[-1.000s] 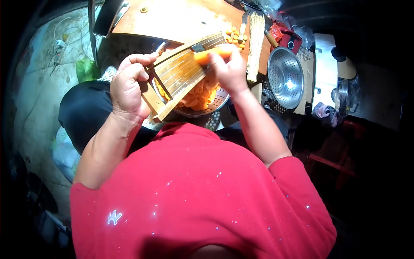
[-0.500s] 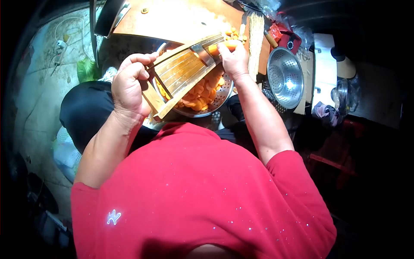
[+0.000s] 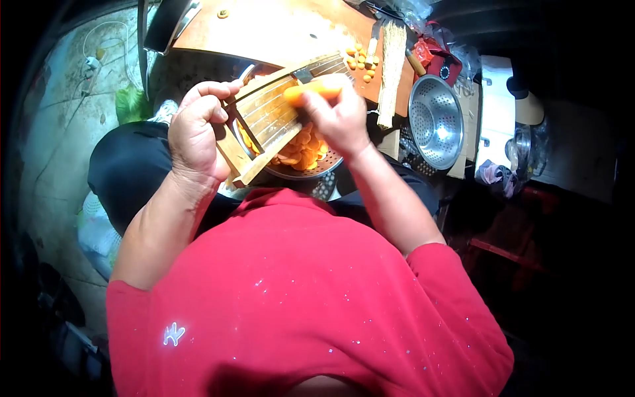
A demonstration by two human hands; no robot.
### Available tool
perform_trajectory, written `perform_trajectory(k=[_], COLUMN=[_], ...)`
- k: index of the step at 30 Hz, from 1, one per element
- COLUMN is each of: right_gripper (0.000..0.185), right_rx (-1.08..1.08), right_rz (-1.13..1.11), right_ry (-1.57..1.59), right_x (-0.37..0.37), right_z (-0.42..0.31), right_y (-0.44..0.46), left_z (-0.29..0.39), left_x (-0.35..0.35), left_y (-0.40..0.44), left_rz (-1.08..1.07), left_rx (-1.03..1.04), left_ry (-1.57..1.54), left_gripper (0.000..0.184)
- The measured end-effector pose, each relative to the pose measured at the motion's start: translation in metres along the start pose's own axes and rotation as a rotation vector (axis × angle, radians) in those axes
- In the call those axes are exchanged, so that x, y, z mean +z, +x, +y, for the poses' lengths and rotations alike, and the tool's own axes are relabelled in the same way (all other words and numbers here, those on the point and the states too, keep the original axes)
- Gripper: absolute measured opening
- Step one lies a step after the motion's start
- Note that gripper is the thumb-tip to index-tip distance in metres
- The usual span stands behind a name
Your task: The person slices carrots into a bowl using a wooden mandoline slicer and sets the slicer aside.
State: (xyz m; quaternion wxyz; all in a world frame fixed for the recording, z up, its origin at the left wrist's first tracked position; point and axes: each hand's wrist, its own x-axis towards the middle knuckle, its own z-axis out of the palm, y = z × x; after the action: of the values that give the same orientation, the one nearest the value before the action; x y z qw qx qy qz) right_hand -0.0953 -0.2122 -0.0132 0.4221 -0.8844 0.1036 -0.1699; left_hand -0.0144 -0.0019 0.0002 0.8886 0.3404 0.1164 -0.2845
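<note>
A wooden slicer with a metal blade slants over a metal colander of orange slices. Its lower left end is gripped by my left hand, with the thumb and fingers bent round the frame. My right hand is closed on a carrot, which lies against the slicer's board just below the blade. Part of the carrot is hidden by the fingers. The slicer covers much of the colander.
An orange-brown board at the top bears small carrot pieces. Right of them are a straw brush, a knife and a second colander. A green leaf lies on the floor at left.
Between the earlier frames my right hand moved up the slicer with the carrot; since then it has come back down and left across the blade. My left hand has barely moved.
</note>
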Motion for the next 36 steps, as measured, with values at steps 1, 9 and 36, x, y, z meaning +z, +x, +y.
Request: perform_trajectory(k=[1,9,36], right_gripper=[0.023,0.024,0.025], right_rx=[-0.015,0.413,0.048], right_rz=[0.034,0.136,0.076], right_ry=[-0.027,0.311,-0.102], right_x=[0.002,-0.006,0.007], right_z=[-0.009,0.027,-0.011], right_y=[-0.001,0.019,-0.012], left_z=[0.0,0.0,-0.002], left_x=[-0.002,-0.004,0.0], left_y=[0.001,0.002,-0.004], left_rz=[-0.007,-0.026,-0.018], left_rx=[-0.004,-0.001,-0.009], left_ry=[0.028,0.066,0.019], left_gripper=[0.025,0.026,0.026])
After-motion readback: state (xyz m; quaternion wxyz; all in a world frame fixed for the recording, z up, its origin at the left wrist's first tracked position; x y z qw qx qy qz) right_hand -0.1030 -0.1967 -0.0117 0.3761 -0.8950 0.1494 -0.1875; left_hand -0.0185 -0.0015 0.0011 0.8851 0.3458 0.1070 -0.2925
